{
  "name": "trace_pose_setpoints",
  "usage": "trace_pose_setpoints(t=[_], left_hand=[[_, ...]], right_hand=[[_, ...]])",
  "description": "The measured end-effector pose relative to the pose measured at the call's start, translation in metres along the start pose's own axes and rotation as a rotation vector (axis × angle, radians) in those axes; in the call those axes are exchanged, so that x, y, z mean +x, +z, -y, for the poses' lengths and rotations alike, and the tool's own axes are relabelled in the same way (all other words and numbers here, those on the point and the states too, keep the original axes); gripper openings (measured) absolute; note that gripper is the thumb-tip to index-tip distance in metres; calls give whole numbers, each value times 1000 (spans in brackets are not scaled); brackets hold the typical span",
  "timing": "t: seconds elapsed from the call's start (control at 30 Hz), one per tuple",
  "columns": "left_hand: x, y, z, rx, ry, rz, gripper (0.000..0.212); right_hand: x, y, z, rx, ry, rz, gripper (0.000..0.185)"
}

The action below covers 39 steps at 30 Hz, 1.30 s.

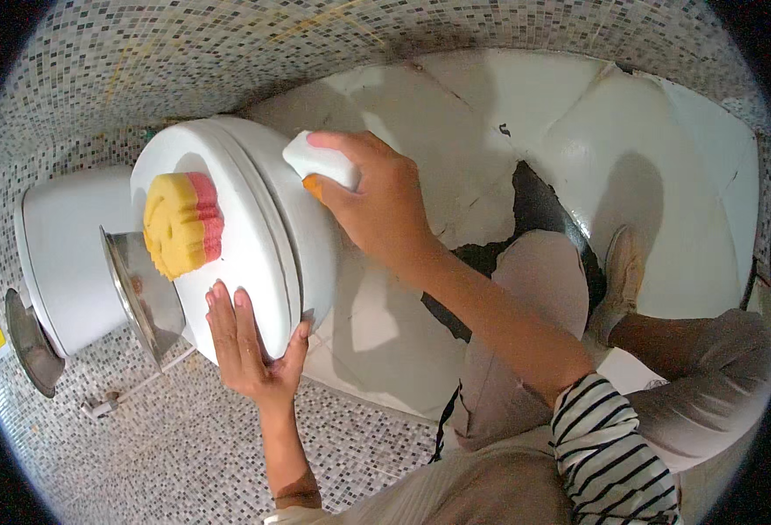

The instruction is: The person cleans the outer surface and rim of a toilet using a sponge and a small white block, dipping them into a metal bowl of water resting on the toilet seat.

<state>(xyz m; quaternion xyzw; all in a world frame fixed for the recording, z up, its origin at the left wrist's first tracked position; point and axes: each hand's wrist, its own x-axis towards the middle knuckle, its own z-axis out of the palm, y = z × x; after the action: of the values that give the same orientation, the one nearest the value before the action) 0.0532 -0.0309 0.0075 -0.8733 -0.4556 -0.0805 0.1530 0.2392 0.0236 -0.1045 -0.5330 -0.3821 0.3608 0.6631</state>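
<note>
My right hand (379, 197) grips a white block (323, 161), which could be a sponge or soap, against or just beside the rounded outer side of a white toilet bowl (313, 262). Whether it touches the bowl is hard to tell. My left hand (254, 354) lies with fingers spread on the closed white toilet lid (254, 262), its thumb at the lid's edge. Beyond those fingertips, a scalloped yellow-and-pink sponge (179, 223) rests on the lid.
A shiny metal dish (149, 289) stands between the lid and the white cistern (74, 243). Another metal dish (34, 341) is at the cistern's far end. A valve (100, 405) with a pipe sits low by the mosaic wall. Dark torn patches (543, 203) mark the pale floor.
</note>
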Motion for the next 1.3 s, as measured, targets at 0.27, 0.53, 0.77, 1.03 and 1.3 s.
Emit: trace_pose_setpoints(t=[0.27, 0.53, 0.77, 1.03, 1.3], left_hand=[[1, -3, 0, -5, -16, -1, 72], [0, -2, -2, 4, -37, 7, 71], [0, 0, -2, -11, -30, -20, 70], [-1, 0, -2, -20, -19, -30, 70], [-2, 3, 0, -14, -17, -35, 69]], right_hand=[[-84, -8, 21, -84, -174, -8, 54], [-107, -6, 25, -152, -275, 26, 58], [-85, -3, 28, -221, -301, 45, 56], [-79, -3, 29, -200, -278, 12, 55], [-102, -2, 24, -221, -289, 52, 49]])
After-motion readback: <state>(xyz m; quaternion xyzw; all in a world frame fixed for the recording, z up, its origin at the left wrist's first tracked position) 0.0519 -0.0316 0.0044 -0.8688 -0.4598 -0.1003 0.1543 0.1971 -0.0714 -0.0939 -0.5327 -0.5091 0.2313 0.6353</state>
